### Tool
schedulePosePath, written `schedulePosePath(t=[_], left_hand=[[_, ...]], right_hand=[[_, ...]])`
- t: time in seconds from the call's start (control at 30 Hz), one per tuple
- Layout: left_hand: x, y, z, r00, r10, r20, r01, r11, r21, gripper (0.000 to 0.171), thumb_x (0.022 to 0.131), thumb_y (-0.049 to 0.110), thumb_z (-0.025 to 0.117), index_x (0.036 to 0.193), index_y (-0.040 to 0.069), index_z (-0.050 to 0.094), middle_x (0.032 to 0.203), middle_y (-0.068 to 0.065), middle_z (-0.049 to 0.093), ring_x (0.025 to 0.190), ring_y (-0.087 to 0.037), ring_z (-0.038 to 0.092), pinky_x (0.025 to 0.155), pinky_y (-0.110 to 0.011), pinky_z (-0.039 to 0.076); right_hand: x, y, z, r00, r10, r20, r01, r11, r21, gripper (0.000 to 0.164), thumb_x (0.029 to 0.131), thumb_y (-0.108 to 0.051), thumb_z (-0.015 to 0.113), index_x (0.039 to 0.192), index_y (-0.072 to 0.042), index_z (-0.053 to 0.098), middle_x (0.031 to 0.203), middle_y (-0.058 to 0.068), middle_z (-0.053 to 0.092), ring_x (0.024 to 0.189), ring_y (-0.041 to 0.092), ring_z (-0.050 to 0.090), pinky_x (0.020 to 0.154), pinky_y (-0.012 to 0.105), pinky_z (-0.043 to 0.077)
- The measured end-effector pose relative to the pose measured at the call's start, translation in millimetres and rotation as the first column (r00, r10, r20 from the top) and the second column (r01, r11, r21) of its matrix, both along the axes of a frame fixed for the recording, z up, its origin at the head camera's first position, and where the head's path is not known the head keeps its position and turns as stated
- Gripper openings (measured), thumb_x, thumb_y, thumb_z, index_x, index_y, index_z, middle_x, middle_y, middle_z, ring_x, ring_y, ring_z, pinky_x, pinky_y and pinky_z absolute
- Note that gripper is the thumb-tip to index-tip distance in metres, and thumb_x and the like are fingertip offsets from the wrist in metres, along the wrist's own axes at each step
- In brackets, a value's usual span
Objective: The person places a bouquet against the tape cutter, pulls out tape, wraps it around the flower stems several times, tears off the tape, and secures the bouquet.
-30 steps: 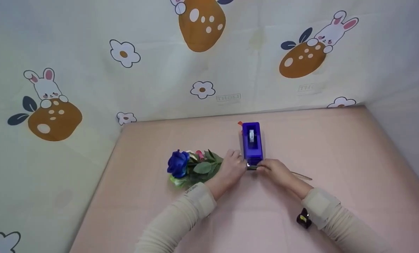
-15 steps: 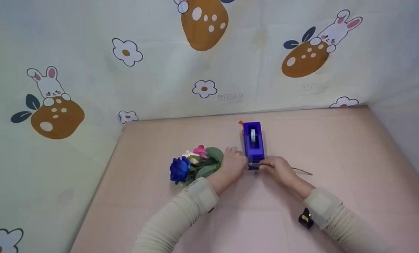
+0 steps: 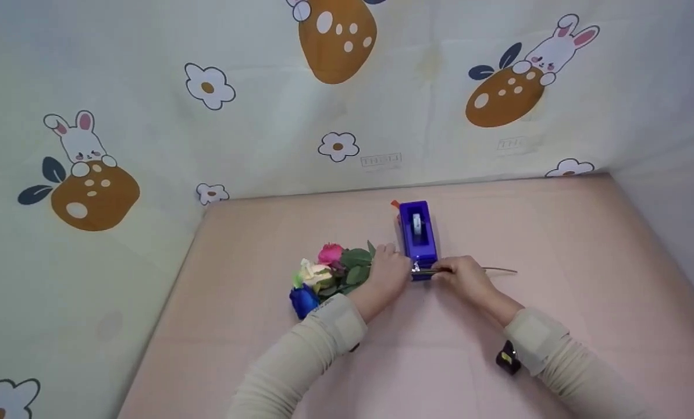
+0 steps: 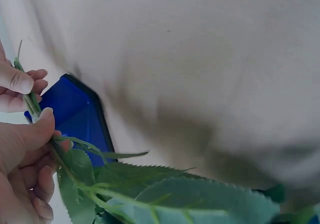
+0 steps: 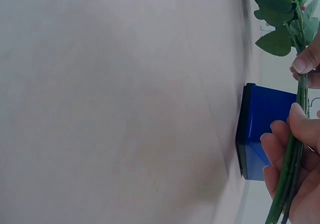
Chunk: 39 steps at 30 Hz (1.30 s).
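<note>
A bunch of artificial roses, with a blue rose [image 3: 304,301], a cream rose [image 3: 316,273] and a pink rose [image 3: 330,254], lies sideways with its heads to the left. My left hand [image 3: 390,270] grips the stems just below the green leaves [image 4: 165,194]. Farther down, my right hand [image 3: 466,279] pinches the same stems [image 5: 286,184] between thumb and fingers, and their thin ends stick out to the right. The stretch between both hands crosses the front end of a blue tape dispenser [image 3: 417,230], which carries a roll of tape.
A small black object with a yellow mark [image 3: 508,358] lies beside the right sleeve. Behind the dispenser's left side an orange piece [image 3: 395,204] shows. A patterned cloth wall [image 3: 265,139] rises behind the pink-covered table [image 3: 253,233].
The bunch has turned in my hands: the blue rose has come down toward me, while the pink and cream roses have come into fuller view. The stem ends have swung up, away from me.
</note>
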<state>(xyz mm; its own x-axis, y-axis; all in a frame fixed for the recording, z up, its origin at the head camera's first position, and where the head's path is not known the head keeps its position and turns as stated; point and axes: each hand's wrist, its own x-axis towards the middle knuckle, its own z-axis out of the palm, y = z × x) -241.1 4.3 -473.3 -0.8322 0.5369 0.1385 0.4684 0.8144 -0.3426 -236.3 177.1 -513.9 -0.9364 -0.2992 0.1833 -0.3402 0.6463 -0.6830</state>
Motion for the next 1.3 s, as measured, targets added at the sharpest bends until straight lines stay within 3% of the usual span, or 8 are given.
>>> schedulePosePath(t=[0.2,0.37,0.57,0.93,1.17,1.3], left_hand=[[-0.1,0.8,-1.1,1.000,0.015,0.011,-0.016,1.000,0.008,0.015,0.077,0.034,0.067,0.079,0.019,0.068,0.078,0.005,0.068,0.074,-0.014,0.051,0.067,-0.028,0.035],[0.3,5.6,3.8,0.992,0.084,0.093,-0.079,0.995,-0.065,0.015,0.082,0.031,0.063,0.088,0.018,0.067,0.085,0.005,0.067,0.079,-0.013,0.052,0.071,-0.027,0.037],[-0.4,8.8,6.4,0.986,0.091,0.139,-0.071,0.987,-0.142,0.016,0.089,0.026,0.056,0.099,0.019,0.067,0.093,0.006,0.067,0.084,-0.013,0.053,0.076,-0.027,0.040],[-1.1,7.3,8.3,0.988,0.070,0.140,-0.056,0.993,-0.102,0.022,0.083,0.037,0.062,0.095,0.019,0.067,0.090,0.005,0.067,0.083,-0.014,0.053,0.074,-0.028,0.040],[-2.0,7.3,14.9,0.986,0.054,0.155,-0.044,0.997,-0.065,0.026,0.082,0.040,0.063,0.093,0.018,0.069,0.087,0.004,0.068,0.079,-0.014,0.055,0.071,-0.028,0.040],[-2.4,9.3,18.3,0.992,0.041,0.116,-0.038,0.999,-0.025,0.026,0.079,0.041,0.064,0.090,0.018,0.070,0.086,0.003,0.069,0.078,-0.015,0.057,0.070,-0.028,0.041]], right_hand=[[-2.0,-0.7,1.1,1.000,-0.007,0.023,0.006,1.000,0.013,0.008,0.077,-0.004,0.068,0.085,-0.002,0.069,0.084,0.009,0.069,0.081,0.024,0.063,0.074,0.039,0.050],[-3.1,-1.7,1.3,0.999,-0.015,0.048,0.014,1.000,0.019,0.005,0.079,-0.002,0.067,0.084,-0.002,0.068,0.084,0.009,0.068,0.080,0.022,0.062,0.073,0.037,0.050],[-4.0,-0.6,-0.5,0.996,-0.024,0.091,0.026,0.999,-0.018,0.010,0.082,-0.014,0.067,0.083,-0.004,0.069,0.080,0.005,0.067,0.074,0.014,0.058,0.068,0.030,0.047],[-6.0,4.8,6.1,0.993,-0.011,0.114,0.016,0.999,-0.045,0.016,0.084,-0.021,0.066,0.081,-0.005,0.068,0.076,0.002,0.065,0.069,0.010,0.051,0.063,0.024,0.043],[-4.8,8.7,13.0,0.996,0.071,0.055,-0.065,0.994,-0.093,0.023,0.083,-0.026,0.066,0.082,-0.002,0.068,0.077,0.004,0.066,0.070,0.012,0.055,0.064,0.027,0.046],[-4.0,10.2,17.3,0.997,0.074,0.018,-0.072,0.993,-0.092,0.022,0.084,-0.023,0.065,0.084,-0.001,0.068,0.079,0.005,0.066,0.072,0.013,0.057,0.066,0.029,0.047]])
